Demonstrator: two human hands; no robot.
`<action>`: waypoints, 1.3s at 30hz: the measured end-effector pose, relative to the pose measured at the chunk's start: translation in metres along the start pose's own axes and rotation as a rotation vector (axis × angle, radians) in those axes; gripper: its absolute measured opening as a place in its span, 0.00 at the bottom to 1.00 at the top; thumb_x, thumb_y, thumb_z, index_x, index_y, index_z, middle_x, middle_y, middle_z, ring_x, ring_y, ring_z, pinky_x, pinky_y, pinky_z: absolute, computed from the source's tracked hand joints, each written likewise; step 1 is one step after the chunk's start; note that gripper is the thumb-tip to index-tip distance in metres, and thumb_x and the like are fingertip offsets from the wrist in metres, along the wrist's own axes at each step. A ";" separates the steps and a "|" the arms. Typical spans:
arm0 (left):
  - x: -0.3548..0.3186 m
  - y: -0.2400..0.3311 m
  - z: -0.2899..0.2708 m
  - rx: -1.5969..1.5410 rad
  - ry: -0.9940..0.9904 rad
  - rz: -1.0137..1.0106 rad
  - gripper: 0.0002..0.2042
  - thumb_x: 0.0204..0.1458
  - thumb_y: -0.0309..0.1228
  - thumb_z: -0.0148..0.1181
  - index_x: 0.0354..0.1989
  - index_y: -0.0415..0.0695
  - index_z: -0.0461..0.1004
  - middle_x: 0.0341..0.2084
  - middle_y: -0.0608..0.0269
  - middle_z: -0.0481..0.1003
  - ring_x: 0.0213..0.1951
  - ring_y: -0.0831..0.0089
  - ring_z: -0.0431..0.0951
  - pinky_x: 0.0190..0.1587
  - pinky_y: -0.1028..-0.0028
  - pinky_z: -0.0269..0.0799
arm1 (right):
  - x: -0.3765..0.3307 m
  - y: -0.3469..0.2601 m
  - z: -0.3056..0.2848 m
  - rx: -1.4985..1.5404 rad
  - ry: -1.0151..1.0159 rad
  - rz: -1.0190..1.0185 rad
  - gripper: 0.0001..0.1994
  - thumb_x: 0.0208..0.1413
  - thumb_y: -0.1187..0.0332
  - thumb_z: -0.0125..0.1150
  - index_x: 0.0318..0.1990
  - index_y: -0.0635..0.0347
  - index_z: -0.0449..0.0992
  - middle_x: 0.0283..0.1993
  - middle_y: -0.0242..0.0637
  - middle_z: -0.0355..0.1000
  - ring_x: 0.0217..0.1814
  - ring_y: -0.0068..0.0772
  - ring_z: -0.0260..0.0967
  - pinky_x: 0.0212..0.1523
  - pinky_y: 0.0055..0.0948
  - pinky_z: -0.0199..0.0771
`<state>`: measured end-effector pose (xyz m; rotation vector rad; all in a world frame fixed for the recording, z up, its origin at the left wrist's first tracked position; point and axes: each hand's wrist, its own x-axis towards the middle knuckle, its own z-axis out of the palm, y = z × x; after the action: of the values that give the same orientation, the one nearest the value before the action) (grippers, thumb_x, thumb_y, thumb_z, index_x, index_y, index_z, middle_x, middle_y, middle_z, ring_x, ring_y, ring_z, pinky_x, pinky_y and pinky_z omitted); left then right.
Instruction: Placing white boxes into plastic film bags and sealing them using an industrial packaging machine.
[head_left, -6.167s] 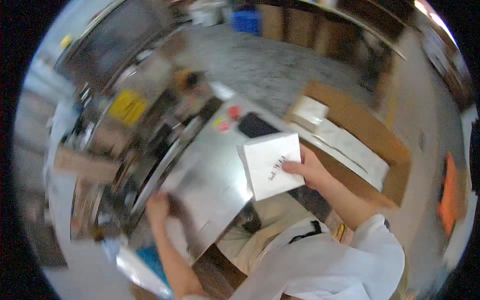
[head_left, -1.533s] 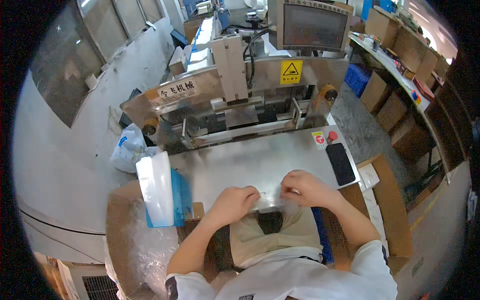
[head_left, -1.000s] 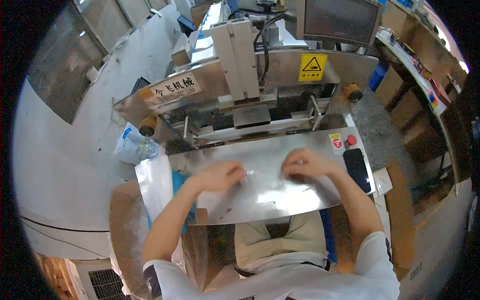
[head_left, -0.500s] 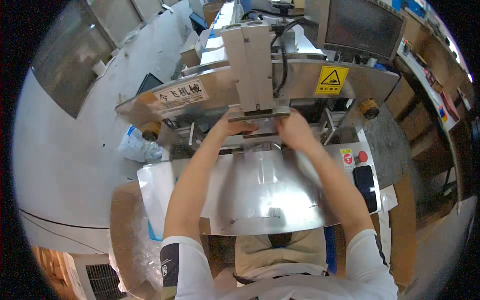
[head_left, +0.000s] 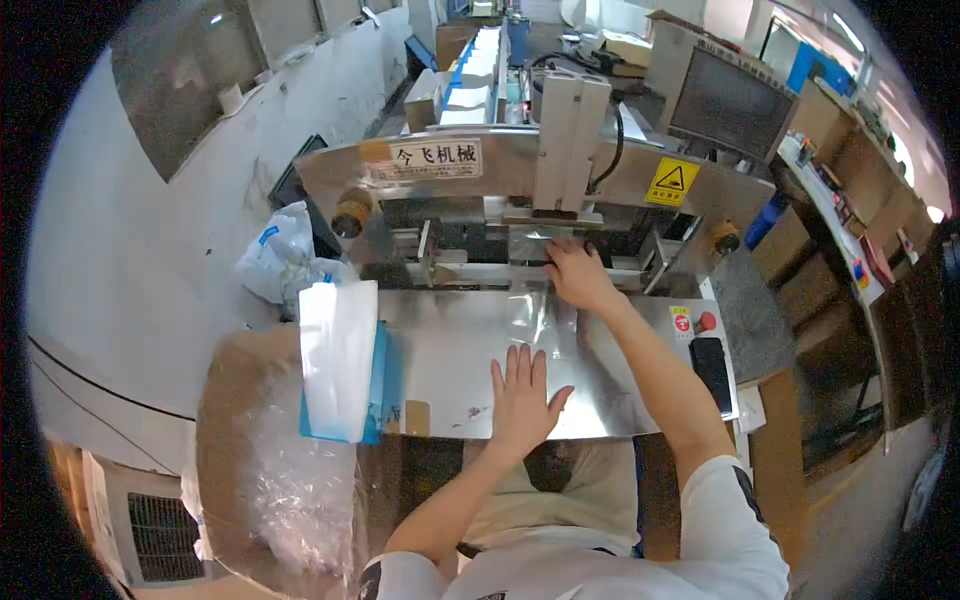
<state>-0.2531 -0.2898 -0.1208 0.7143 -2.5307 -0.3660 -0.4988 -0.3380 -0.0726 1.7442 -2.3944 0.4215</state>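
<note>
My left hand (head_left: 523, 400) lies open, fingers spread, at the near part of the shiny metal worktop (head_left: 450, 345). Farther forward, my right hand (head_left: 580, 273) reaches the machine's slot, its fingers stretched over a clear plastic film or bag (head_left: 535, 318). That film runs from the slot down onto the worktop, ahead of my left fingertips. Above it stands the machine's pale metal column (head_left: 572, 145), with a flat bar (head_left: 550, 216) at its foot. Whatever lies deeper under the bar is hard to make out.
Left of the worktop, a stack of whitish plastic sheets (head_left: 338, 360) rests on a blue bin (head_left: 376, 395). Below it is a cardboard box (head_left: 235, 430) of crumpled clear plastic (head_left: 300, 490). At right are a red button (head_left: 707, 321) and a black phone (head_left: 711, 375). A monitor (head_left: 733, 105) stands behind.
My left hand has left the slot and come back to the near worktop, spreading open. My right hand stays by the slot. The view has shifted, showing more of the blue bin.
</note>
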 end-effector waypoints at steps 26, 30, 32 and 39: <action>0.000 0.001 -0.016 -0.109 0.238 -0.141 0.42 0.54 0.47 0.62 0.69 0.31 0.49 0.67 0.30 0.48 0.70 0.32 0.45 0.68 0.37 0.41 | 0.026 -0.002 -0.024 -0.063 -0.043 -0.008 0.16 0.64 0.58 0.50 0.45 0.62 0.74 0.47 0.54 0.76 0.54 0.54 0.73 0.56 0.53 0.68; 0.001 -0.001 -0.013 -0.154 0.251 -0.154 0.43 0.55 0.47 0.61 0.69 0.29 0.48 0.68 0.30 0.47 0.70 0.33 0.44 0.69 0.37 0.39 | 0.028 0.009 -0.024 -0.027 -0.094 0.037 0.17 0.65 0.56 0.48 0.45 0.61 0.75 0.47 0.54 0.76 0.53 0.58 0.72 0.56 0.53 0.68; -0.001 -0.004 -0.011 -0.185 0.260 -0.170 0.43 0.56 0.48 0.60 0.69 0.28 0.47 0.68 0.31 0.47 0.71 0.33 0.44 0.69 0.38 0.38 | 0.022 0.010 -0.024 -0.046 -0.154 0.062 0.18 0.65 0.56 0.48 0.45 0.61 0.75 0.47 0.55 0.76 0.55 0.58 0.71 0.57 0.52 0.67; -0.005 -0.007 -0.011 -0.228 0.245 -0.157 0.42 0.58 0.47 0.57 0.69 0.28 0.46 0.68 0.32 0.48 0.71 0.34 0.44 0.70 0.39 0.38 | -0.085 0.001 -0.042 0.529 0.241 0.127 0.25 0.66 0.68 0.48 0.70 0.64 0.57 0.66 0.55 0.65 0.70 0.51 0.60 0.69 0.40 0.59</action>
<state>-0.2402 -0.2941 -0.1160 0.8168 -2.1683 -0.5732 -0.4751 -0.2471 -0.0570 1.5921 -2.3590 1.3013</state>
